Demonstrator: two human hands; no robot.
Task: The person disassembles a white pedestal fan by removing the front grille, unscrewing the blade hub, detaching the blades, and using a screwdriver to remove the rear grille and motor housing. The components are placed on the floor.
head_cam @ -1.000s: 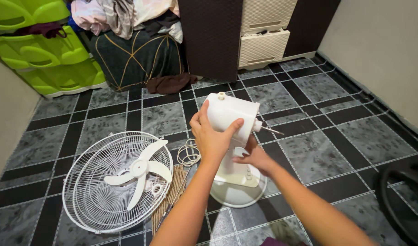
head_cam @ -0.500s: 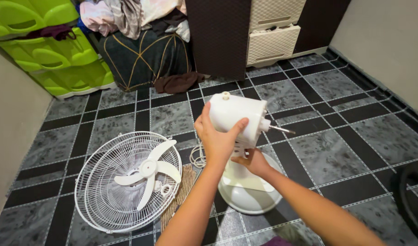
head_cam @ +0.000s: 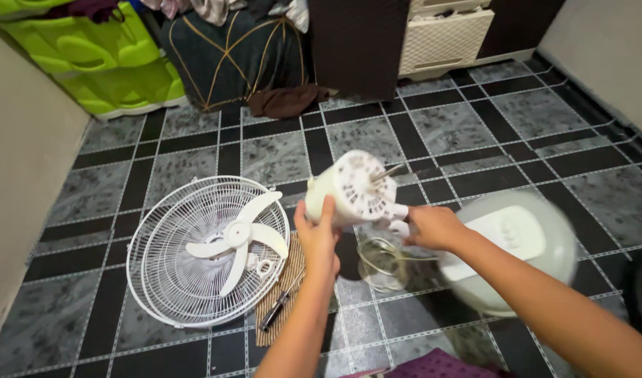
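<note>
The fan body (head_cam: 359, 189) is up off the floor, tipped on its side. The left hand (head_cam: 319, 238) wraps the motor end, the right hand (head_cam: 433, 227) squeezes its neck. The blade (head_cam: 238, 238) and cage (head_cam: 195, 252) are already off, lying nearby

White fan body (head_cam: 377, 203), tipped sideways, motor shaft upward, base blurred

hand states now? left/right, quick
Left hand: closed on the white fan motor housing, gripping its lower side.
Right hand: closed around the fan's neck, below the housing.
</note>
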